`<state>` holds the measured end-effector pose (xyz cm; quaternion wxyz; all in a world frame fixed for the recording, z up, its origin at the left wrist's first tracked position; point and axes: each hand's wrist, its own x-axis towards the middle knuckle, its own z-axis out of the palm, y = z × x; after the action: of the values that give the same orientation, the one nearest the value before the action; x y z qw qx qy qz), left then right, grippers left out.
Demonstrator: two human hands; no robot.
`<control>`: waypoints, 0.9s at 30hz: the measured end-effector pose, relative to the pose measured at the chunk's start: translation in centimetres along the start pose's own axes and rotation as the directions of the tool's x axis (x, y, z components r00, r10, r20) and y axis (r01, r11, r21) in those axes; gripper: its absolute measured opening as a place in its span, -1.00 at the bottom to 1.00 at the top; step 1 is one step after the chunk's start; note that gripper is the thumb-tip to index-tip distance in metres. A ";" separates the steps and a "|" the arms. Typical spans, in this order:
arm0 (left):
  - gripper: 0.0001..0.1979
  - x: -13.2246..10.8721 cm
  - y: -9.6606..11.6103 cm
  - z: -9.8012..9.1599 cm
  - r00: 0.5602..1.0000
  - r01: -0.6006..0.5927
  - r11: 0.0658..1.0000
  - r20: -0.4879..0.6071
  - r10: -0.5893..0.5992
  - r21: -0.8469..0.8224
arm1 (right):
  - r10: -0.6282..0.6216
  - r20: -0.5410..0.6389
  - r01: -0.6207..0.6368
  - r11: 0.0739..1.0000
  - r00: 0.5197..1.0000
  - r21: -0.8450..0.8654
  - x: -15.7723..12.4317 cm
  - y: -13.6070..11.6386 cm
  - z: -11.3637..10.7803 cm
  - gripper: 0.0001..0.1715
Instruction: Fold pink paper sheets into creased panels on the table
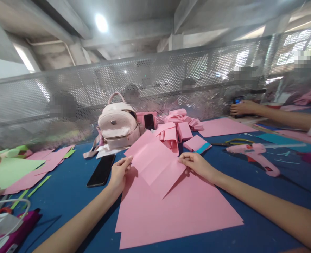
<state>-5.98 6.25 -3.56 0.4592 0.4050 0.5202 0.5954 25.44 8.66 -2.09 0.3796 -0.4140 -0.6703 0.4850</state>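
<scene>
A creased square of pink paper (158,161) is stretched between my two hands, tilted above the table. My left hand (120,172) pinches its left corner, and my right hand (197,164) pinches the right one. Fold lines run across the sheet. Beneath it lie larger flat pink sheets (176,218), slightly out of line with one another. Just beyond the held paper is a pile of folded pink paper pieces (175,128). A pink folded piece with a blue strip (197,144) lies near my right hand. A black smartphone (101,170) is beside my left hand.
A pink glue gun (255,153) and scissors (237,142) lie to the right. A pale backpack (120,124) stands before the perforated metal divider (155,84). At left are green paper (15,172) and a purple power strip (22,228). Another person's hand (243,108) holds a phone.
</scene>
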 end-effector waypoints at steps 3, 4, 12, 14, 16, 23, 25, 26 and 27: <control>-0.69 0.3 0.1 -0.4 1.000 0.026 1.000 -0.013 -0.026 0.004 | -0.016 0.014 0.016 1.000 1.000 0.017 0.1 0.1 0.0 -0.49; -0.68 0.4 0.1 -0.4 0.999 0.033 0.999 -0.016 -0.033 0.003 | -0.016 0.013 0.016 1.000 1.000 0.020 0.0 0.1 -0.1 -0.48; -0.67 0.7 -0.1 -0.5 0.998 0.054 0.998 -0.028 -0.055 -0.019 | 0.006 0.018 -0.007 0.999 1.000 0.054 0.0 0.4 -0.2 -0.47; -0.67 0.7 -0.1 -0.5 0.998 0.051 0.998 -0.031 -0.052 -0.021 | 0.003 0.033 -0.005 0.998 0.999 0.055 0.1 0.4 -0.2 -0.54; -0.66 0.7 0.0 -0.6 0.998 0.047 0.999 -0.034 -0.048 -0.019 | -0.001 0.035 -0.001 0.998 0.999 0.059 0.3 0.4 -0.3 -0.56; -0.66 0.8 -0.1 -0.7 0.998 0.048 0.999 -0.031 -0.048 -0.004 | -0.026 0.076 0.017 0.992 0.997 0.122 0.0 0.0 -0.5 -0.46; -0.65 0.8 0.0 -0.7 0.998 0.051 0.999 -0.024 -0.051 0.004 | -0.022 0.106 0.004 0.986 0.994 0.164 -0.1 -0.2 -0.6 -0.42; -0.66 0.9 0.0 -0.7 0.998 0.052 0.999 -0.019 -0.052 0.010 | -0.016 0.123 -0.006 0.983 0.992 0.182 -0.1 -0.3 -0.6 -0.41; -0.65 0.9 0.1 -0.7 0.999 0.052 0.999 -0.012 -0.051 0.017 | -0.009 0.142 -0.019 0.980 0.990 0.196 -0.2 -0.5 -0.6 -0.41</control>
<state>-6.88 6.93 -3.59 0.4679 0.3920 0.5382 0.5811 25.96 8.59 -1.53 0.3689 -0.3405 -0.6434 0.5780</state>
